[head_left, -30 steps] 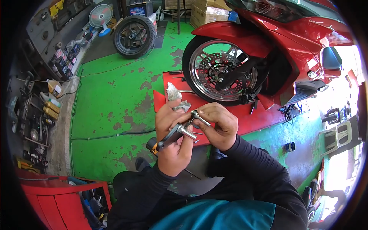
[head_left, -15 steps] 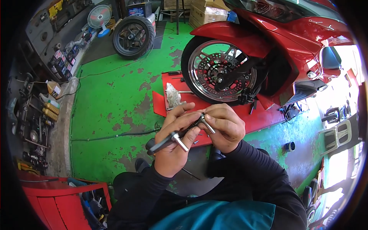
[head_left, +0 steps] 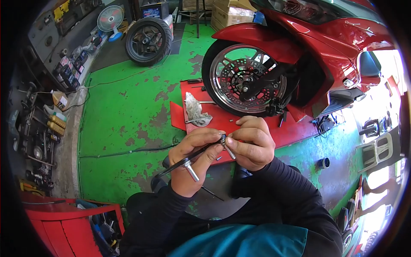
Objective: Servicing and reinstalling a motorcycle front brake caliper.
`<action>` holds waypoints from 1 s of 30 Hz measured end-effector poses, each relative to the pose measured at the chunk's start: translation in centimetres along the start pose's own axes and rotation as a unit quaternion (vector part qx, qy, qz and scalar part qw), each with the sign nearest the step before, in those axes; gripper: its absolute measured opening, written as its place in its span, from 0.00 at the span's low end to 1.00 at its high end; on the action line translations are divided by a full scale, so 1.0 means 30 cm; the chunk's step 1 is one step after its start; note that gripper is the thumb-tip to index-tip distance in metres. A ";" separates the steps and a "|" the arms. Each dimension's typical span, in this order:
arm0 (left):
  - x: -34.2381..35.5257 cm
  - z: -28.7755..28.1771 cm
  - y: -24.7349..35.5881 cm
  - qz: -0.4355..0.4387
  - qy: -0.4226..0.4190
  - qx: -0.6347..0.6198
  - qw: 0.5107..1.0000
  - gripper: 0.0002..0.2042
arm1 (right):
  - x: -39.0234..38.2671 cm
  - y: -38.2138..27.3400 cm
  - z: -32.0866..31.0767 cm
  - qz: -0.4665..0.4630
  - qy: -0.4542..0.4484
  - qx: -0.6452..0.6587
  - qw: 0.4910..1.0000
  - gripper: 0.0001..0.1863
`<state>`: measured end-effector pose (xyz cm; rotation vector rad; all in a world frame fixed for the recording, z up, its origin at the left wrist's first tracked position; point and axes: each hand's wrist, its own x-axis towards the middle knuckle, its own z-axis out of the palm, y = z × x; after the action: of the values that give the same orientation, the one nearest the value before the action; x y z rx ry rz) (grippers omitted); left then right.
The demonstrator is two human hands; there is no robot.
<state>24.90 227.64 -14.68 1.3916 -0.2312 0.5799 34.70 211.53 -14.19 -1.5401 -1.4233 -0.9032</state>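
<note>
Left of the left grip (head_left: pixel 199 162) — cabinet (head_left: pixel 48 231) holding tools (head_left: pixel 105 229).

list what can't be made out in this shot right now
Head view: underside of the black bar, hidden by the left grip.
Head view: fine detail at the bar's far end, small and partly covered by the right grip.
Head view: rest of the red motorcycle, cut off by the top edge.
</note>
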 end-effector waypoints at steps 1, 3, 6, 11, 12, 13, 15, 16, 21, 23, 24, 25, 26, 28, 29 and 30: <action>0.001 0.001 -0.002 0.006 0.007 -0.003 1.000 0.10 | 0.000 -0.001 -0.001 0.000 0.001 -0.001 1.000 0.18; 0.007 0.006 0.008 0.022 0.004 0.015 1.000 0.11 | 0.002 -0.003 -0.001 0.003 0.002 0.002 1.000 0.19; 0.010 0.006 0.014 0.053 0.005 0.055 0.997 0.11 | 0.002 -0.006 0.004 0.004 0.006 0.011 1.000 0.20; 0.008 -0.007 -0.006 0.107 0.017 0.078 0.991 0.10 | 0.004 -0.033 0.020 0.059 0.001 0.107 0.992 0.22; 0.007 -0.010 -0.009 0.117 0.029 0.075 0.990 0.11 | 0.002 -0.044 0.024 0.088 -0.004 0.150 0.985 0.23; 0.008 -0.012 -0.007 0.128 0.042 0.072 0.988 0.12 | 0.005 -0.058 0.025 0.086 -0.002 0.152 0.985 0.23; 0.015 -0.018 -0.009 0.145 0.044 0.081 0.985 0.12 | 0.016 -0.087 0.022 0.162 -0.004 0.222 0.962 0.18; 0.015 -0.020 -0.008 0.158 0.046 0.089 0.982 0.12 | 0.022 -0.106 0.019 0.201 -0.005 0.256 0.946 0.16; 0.014 -0.031 -0.013 0.181 0.057 0.115 0.975 0.12 | 0.062 -0.185 0.017 0.481 0.032 0.398 0.780 0.07; 0.011 -0.035 -0.015 0.172 0.050 0.120 0.976 0.11 | 0.072 -0.180 0.000 0.463 -0.079 0.340 0.815 0.04; 0.008 -0.035 -0.015 0.164 0.043 0.126 0.977 0.11 | 0.073 -0.178 -0.006 0.450 -0.134 0.309 0.827 0.05; 0.008 -0.033 -0.015 0.156 0.037 0.132 0.978 0.11 | 0.072 -0.179 -0.007 0.451 -0.133 0.309 0.827 0.05; 0.009 -0.029 -0.015 0.155 0.035 0.131 0.979 0.11 | 0.072 -0.180 -0.005 0.439 -0.136 0.279 0.843 0.05; 0.017 -0.019 -0.012 0.146 0.043 0.103 0.983 0.11 | 0.072 -0.183 0.003 0.413 -0.140 0.218 0.873 0.07; 0.019 -0.014 -0.010 0.141 0.046 0.089 0.985 0.11 | 0.071 -0.182 0.010 0.415 -0.138 0.217 0.873 0.07; 0.020 -0.010 -0.010 0.141 0.043 0.089 0.985 0.11 | 0.067 -0.177 0.023 0.388 -0.110 0.215 0.889 0.07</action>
<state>25.49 228.06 -14.70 1.5128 -0.3148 0.9119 29.59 213.03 -12.09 -1.6731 -0.9109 0.0724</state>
